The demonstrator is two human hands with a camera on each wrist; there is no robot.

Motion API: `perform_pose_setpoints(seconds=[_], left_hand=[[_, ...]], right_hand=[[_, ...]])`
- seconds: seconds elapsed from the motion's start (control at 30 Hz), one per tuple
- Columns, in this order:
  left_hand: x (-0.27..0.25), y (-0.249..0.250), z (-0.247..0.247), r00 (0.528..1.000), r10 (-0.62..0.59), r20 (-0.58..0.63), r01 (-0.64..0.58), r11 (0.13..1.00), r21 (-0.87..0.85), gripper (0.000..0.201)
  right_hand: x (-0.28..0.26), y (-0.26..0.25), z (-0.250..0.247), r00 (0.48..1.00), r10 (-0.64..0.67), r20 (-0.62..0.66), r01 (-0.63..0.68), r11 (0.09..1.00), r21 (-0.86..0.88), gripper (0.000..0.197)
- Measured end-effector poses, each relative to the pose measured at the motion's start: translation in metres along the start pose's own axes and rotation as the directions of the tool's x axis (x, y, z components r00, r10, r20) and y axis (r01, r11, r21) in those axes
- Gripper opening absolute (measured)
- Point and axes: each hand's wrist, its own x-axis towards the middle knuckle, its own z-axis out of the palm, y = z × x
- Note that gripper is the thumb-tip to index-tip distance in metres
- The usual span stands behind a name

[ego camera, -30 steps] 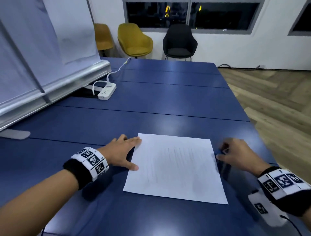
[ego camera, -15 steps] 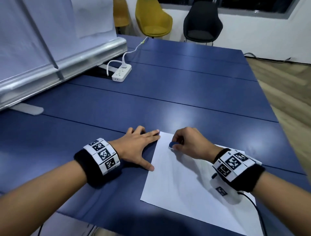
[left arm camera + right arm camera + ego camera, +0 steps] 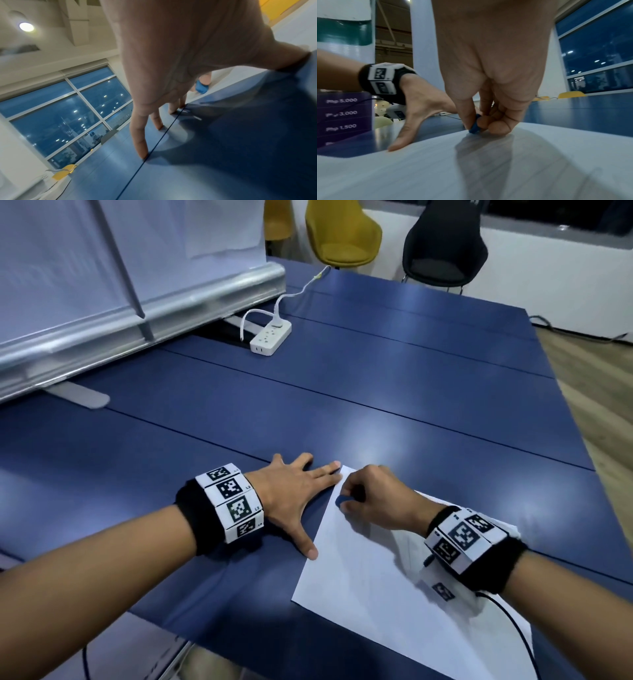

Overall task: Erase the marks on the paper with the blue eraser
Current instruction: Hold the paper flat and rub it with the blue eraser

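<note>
Our right hand (image 3: 373,501) pinches the blue eraser (image 3: 341,500) onto the paper's (image 3: 394,604) far-left corner. Our left hand (image 3: 291,494), fingers flat, steadies that edge, likely against slipping.

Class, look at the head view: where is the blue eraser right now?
The blue eraser is pinched in the right hand, its tip on the paper near the far left corner, beside the left hand.

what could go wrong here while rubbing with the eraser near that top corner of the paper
1. The left hand touches the paper only at its left edge, so rubbing may shift or crumple the sheet.
2. The right hand pinches a small blue eraser; little of it shows, so the grip might slip.
3. The eraser sits near the paper's corner, which could fold over.
</note>
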Motion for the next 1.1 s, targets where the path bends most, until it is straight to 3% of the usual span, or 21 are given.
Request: perform_pose_setpoints(seconds=[0.17,0.3,0.43,0.6,0.77,0.93,1.1], left_hand=[[0.000,0.002,-0.003,1.000,-0.003,0.007,0.003,1.000,0.027,0.139],[-0.002,0.004,-0.005,1.000,-0.006,0.008,0.006,1.000,0.020,0.137],[-0.001,0.004,-0.004,1.000,-0.001,-0.001,0.001,0.999,0.049,0.139],[-0.001,0.003,-0.003,1.000,0.007,-0.016,-0.006,0.999,0.042,0.137],[-0.002,0.004,-0.002,1.000,0.009,-0.022,-0.008,0.999,0.042,0.137],[-0.001,0.003,-0.001,0.999,0.014,-0.033,-0.013,0.999,0.045,0.136],[-0.001,0.003,-0.001,0.999,0.023,-0.035,-0.020,0.998,0.061,0.137]], right_hand=[[0.012,0.005,-0.007,0.993,0.076,-0.085,-0.073,0.997,0.034,0.010],[0.000,-0.007,0.002,1.000,0.011,0.030,-0.011,1.000,0.012,0.012],[0.011,0.002,-0.010,0.993,0.083,-0.083,-0.081,0.996,0.025,0.010],[-0.008,-0.012,0.003,0.998,-0.001,0.057,0.002,1.000,-0.016,0.013],[0.008,-0.001,-0.009,0.993,0.092,-0.070,-0.093,0.996,-0.009,0.009],[-0.016,-0.021,0.007,0.992,-0.015,0.129,0.018,1.000,-0.020,0.013],[-0.002,-0.015,-0.003,1.000,0.005,-0.002,-0.005,0.999,-0.034,0.012]])
